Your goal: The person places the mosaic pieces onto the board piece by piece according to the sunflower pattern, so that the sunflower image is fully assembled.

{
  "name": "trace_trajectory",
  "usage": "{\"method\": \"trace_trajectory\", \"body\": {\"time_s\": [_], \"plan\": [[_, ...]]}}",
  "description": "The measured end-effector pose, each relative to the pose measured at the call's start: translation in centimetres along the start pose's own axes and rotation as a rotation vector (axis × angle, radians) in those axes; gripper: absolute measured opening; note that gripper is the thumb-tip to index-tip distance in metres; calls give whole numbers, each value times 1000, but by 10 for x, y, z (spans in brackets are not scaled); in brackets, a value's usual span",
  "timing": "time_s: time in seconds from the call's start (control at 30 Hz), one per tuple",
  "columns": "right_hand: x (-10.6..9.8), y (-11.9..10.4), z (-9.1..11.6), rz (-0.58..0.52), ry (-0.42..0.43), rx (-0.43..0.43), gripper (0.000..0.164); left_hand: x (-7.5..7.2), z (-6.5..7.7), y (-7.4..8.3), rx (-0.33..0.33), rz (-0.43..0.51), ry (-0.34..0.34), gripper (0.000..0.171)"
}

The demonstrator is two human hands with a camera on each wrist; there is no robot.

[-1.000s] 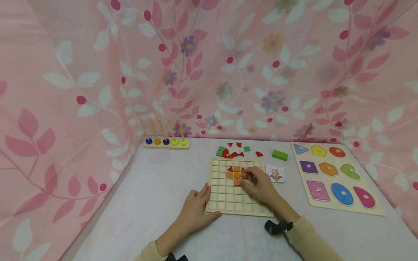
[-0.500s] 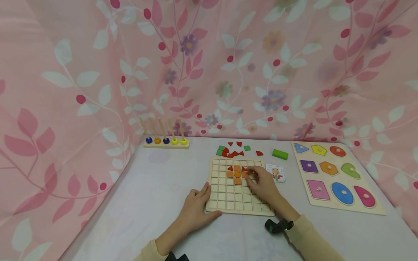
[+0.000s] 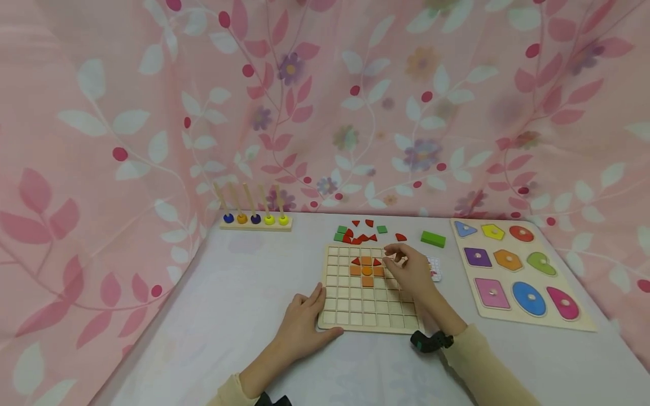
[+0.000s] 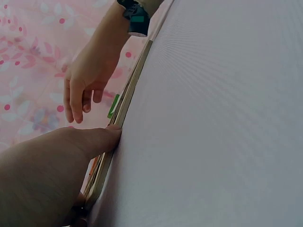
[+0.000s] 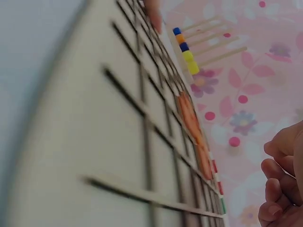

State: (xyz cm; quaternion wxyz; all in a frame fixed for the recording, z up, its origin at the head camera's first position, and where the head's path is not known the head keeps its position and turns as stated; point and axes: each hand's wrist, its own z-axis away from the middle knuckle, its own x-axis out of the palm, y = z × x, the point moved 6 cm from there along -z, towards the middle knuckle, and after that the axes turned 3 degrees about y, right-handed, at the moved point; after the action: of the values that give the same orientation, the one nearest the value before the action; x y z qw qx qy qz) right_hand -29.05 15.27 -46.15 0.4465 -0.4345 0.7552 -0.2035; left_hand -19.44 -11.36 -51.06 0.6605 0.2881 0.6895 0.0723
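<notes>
My left hand (image 3: 299, 324) rests at the near left corner of a wooden grid board (image 3: 355, 307), fingers along its left side and thumb on the front edge. In the left wrist view the thumb (image 4: 102, 139) presses on the board's rim. On the grid, several orange squares (image 3: 367, 281) form a cross around an orange disc (image 3: 367, 270). Two red triangles (image 3: 377, 262) sit beside the top square. My right hand (image 3: 413, 273) hovers over the board's right side, fingers loosely bent. The right wrist view shows nothing between those fingers (image 5: 279, 175).
Loose red pieces (image 3: 363, 238) and green squares (image 3: 382, 229) lie behind the board. A green block (image 3: 433, 239) and a pattern card (image 3: 434, 269), partly hidden by my right hand, are to the right. Farther out stand a knobbed shape puzzle (image 3: 545, 323) and a peg rack (image 3: 256, 227).
My right hand has drawn back from the right red triangle and orange square, moving right and up. It now covers part of the card. The left hand stays at the board.
</notes>
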Motion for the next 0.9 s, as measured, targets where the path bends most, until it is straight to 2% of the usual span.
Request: {"method": "trace_trajectory", "body": {"time_s": [0.17,0.3,0.4,0.67,0.9], "plan": [[2,3,-34,43,-58,9,22,-3,-1,-2,-3,-9,8,105],[10,22,-60,119,-170,64,26,-4,-4,-2,4,-4,12,104],[18,38,-72,157,-250,98,28,-4,-5,-2,5,7,4,104],[40,59,-78,208,-397,103,39,2,0,-2,-4,28,-10,105],[47,64,-79,195,-400,99,34,2,3,-2,4,15,0,104]]}}
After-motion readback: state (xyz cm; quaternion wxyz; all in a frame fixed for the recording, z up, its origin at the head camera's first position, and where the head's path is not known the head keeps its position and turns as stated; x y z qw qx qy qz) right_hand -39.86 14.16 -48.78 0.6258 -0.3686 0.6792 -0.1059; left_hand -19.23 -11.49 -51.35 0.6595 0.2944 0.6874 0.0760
